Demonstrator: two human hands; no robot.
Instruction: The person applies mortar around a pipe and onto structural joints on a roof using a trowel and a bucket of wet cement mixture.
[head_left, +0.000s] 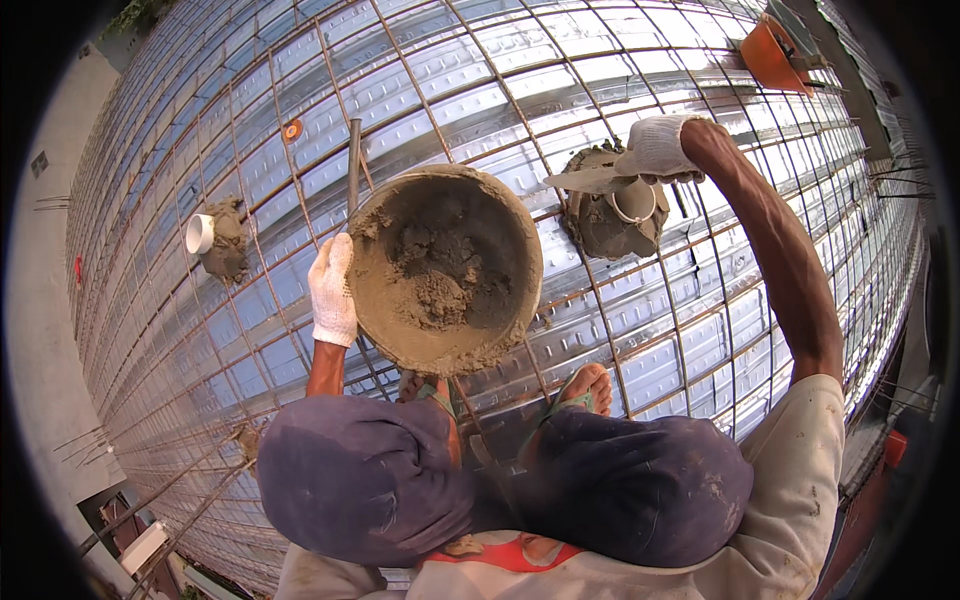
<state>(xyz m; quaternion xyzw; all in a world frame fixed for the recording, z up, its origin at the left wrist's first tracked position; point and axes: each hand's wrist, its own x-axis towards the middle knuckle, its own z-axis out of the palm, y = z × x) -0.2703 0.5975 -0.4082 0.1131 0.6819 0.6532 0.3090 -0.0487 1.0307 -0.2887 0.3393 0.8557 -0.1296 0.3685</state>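
My left hand [333, 292], in a white knit glove, grips the left rim of a round bucket [535, 255] crusted with grey mortar. Wet mortar [440, 262] lies lumpy inside it, and its mouth tilts up toward me. My right hand [662, 150], also gloved, is closed around the handle of a trowel [590, 180], which is mostly hidden by the glove. The flat blade points left, over a mound of mortar [612, 232] packed around a short white pipe [636, 200]. The blade overlaps the mound's far part; whether they touch I cannot tell.
A rebar grid [505, 92] covers the ribbed metal decking [460, 40]. Another white pipe [200, 234] with mortar stands at left, near an orange disc [292, 130]. A metal rod [354, 165] lies beyond the bucket. An orange container [772, 58] sits far right. My sandalled feet are between.
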